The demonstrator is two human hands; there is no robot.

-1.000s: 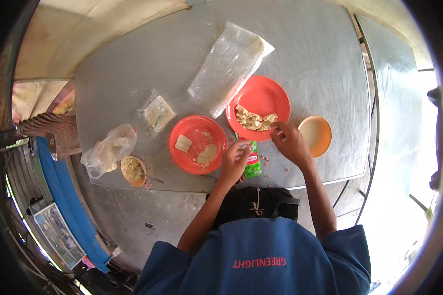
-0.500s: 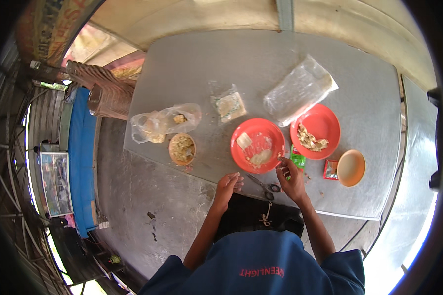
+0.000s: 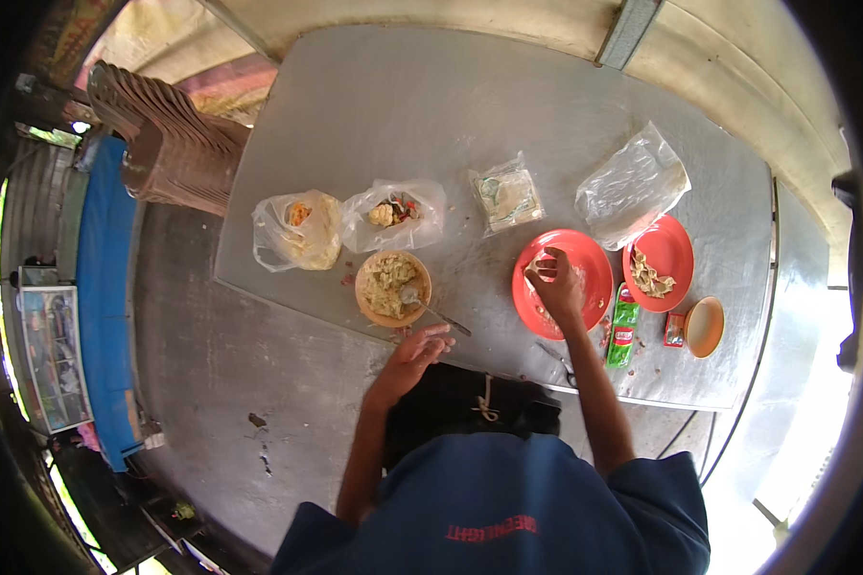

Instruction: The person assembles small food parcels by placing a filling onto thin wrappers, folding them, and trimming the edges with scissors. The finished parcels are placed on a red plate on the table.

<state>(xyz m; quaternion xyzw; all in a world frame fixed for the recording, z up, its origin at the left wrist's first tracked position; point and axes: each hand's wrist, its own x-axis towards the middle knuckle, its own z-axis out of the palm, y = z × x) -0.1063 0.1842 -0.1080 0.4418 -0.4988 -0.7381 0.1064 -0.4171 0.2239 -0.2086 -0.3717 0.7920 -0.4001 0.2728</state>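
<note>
My right hand (image 3: 560, 290) reaches over the left red plate (image 3: 593, 257), its thumb and fingers curled around a pale, thin dough wrapper (image 3: 544, 257). The hand covers much of the wrapper and the plate's middle. My left hand (image 3: 414, 360) is off the table's near edge, fingers stretched and apart, holding nothing. Just beyond it stands an orange bowl (image 3: 361, 301) of pale chopped filling, with a metal spoon (image 3: 446, 320) resting in it, handle toward me. A second red plate (image 3: 676, 240) carries several folded dough pieces (image 3: 650, 277).
Two clear bags of food (image 3: 299, 230) (image 3: 394, 214), a packet of wrappers (image 3: 506, 195) and a plastic bag (image 3: 633, 184) lie farther back on the metal table (image 3: 431, 105). Green sachets (image 3: 622, 331), a red sachet (image 3: 674, 330) and an orange bowl (image 3: 705, 327) sit right. Scissors (image 3: 558, 359) lie beside my right forearm.
My right hand has moved from the plate's near edge onto the wrapper in it. My left hand is now closer to the filling bowl, where a spoon shows. The whole view has shifted.
</note>
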